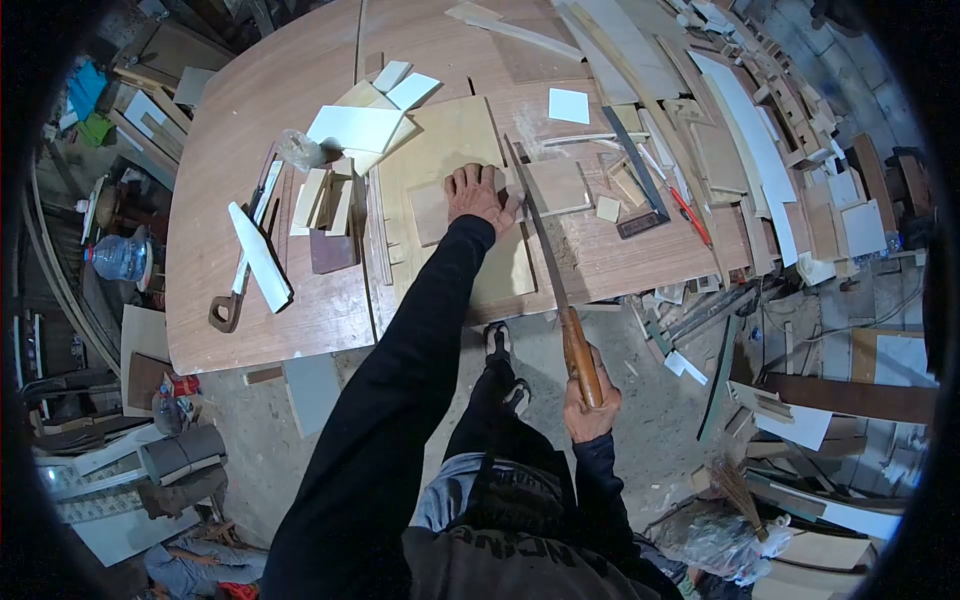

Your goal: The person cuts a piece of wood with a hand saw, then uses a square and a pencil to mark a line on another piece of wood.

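Note:
My right hand (592, 400) is wrapped round the wooden handle of a handsaw (548, 248), low in front of the table edge. Its long narrow blade points away from me and lies across a thin wooden board (558, 188). Pressing down on that board just left of the blade is my left hand (482, 197), fingers spread, thumb side close to the saw. Beneath the board is a larger pale plywood panel (505, 272). Sawdust (566, 250) is scattered on the table right of the blade.
On the wooden table (290, 335), a second saw (226, 310) and upright wood blocks (323, 200) stand left. White-faced offcuts (355, 128) lie behind them. A square (648, 200) and red pencil-like tool (690, 217) lie right. Stacked strips and scraps crowd the right side and floor.

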Demonstrator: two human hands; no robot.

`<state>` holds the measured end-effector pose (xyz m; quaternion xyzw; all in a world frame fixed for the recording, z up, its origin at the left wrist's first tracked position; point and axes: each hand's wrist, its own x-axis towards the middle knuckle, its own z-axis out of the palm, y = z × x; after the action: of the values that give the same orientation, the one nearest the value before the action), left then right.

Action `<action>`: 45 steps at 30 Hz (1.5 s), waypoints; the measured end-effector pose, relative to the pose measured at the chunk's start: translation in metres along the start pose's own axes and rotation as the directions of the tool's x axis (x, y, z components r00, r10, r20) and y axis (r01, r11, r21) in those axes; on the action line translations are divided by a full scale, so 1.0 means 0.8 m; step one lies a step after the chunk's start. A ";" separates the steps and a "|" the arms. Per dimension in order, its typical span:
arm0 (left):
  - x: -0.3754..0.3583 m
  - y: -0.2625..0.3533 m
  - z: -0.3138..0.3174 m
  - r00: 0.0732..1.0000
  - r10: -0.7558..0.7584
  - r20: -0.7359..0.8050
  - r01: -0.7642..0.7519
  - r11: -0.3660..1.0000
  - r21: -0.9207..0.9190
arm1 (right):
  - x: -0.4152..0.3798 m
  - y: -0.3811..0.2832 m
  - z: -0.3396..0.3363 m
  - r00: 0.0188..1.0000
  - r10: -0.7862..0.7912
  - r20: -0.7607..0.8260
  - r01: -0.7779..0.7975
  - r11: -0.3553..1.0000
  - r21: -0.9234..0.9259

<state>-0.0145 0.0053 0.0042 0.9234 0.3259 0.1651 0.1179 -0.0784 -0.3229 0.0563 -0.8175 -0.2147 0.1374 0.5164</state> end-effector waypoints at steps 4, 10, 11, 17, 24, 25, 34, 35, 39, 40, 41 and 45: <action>-0.003 -0.008 -0.009 0.995 0.053 0.083 -0.056 0.998 0.035 | 0.001 -0.002 0.003 1.000 0.025 0.006 -0.025 0.998 0.050; -0.002 -0.006 -0.007 0.994 0.061 0.092 -0.061 0.998 0.003 | -0.003 -0.009 0.000 0.997 -0.070 -0.039 0.070 0.998 -0.002; -0.002 -0.007 -0.006 0.994 0.064 0.085 -0.066 0.998 0.013 | 0.001 -0.009 0.001 0.997 -0.061 -0.040 0.061 0.998 -0.004; -0.001 -0.003 -0.013 0.987 0.046 0.155 -0.052 0.998 0.035 | 0.002 0.000 -0.012 0.998 -0.066 0.018 0.067 0.988 -0.136; 0.000 -0.004 -0.013 0.987 0.067 0.145 -0.069 0.998 0.010 | 0.024 0.022 0.014 0.995 -0.094 -0.023 0.094 0.996 -0.007; -0.001 -0.004 -0.012 0.987 0.066 0.146 -0.068 0.998 0.009 | 0.019 0.015 0.009 0.995 -0.094 -0.022 0.093 0.996 -0.008; 0.001 -0.005 -0.010 0.992 0.074 0.101 -0.078 0.996 0.033 | 0.013 0.004 -0.001 0.989 -0.146 -0.037 0.142 0.984 -0.107; 0.003 -0.007 -0.009 0.992 0.076 0.100 -0.080 0.996 0.035 | 0.009 0.002 -0.002 0.984 -0.177 -0.032 0.170 0.974 -0.147; -0.002 -0.006 -0.007 0.992 0.083 0.091 -0.086 0.996 0.034 | 0.022 0.015 0.015 0.987 -0.151 -0.053 0.146 0.986 -0.084; -0.001 -0.009 -0.007 0.992 0.086 0.087 -0.088 0.996 0.019 | 0.025 0.015 0.017 0.987 -0.151 -0.053 0.146 0.986 -0.080; 0.003 -0.011 -0.008 0.992 0.091 0.086 -0.093 0.995 0.024 | 0.029 0.014 0.021 0.989 -0.143 -0.046 0.143 0.990 -0.001; 0.001 -0.007 -0.004 0.994 0.090 0.059 -0.093 0.995 0.048 | 0.009 0.022 0.007 0.973 -0.217 -0.078 0.210 0.973 -0.095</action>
<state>-0.0179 0.0106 0.0055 0.9443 0.2837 0.1360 0.0960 -0.0710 -0.3211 0.0379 -0.8165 -0.2844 0.0357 0.5013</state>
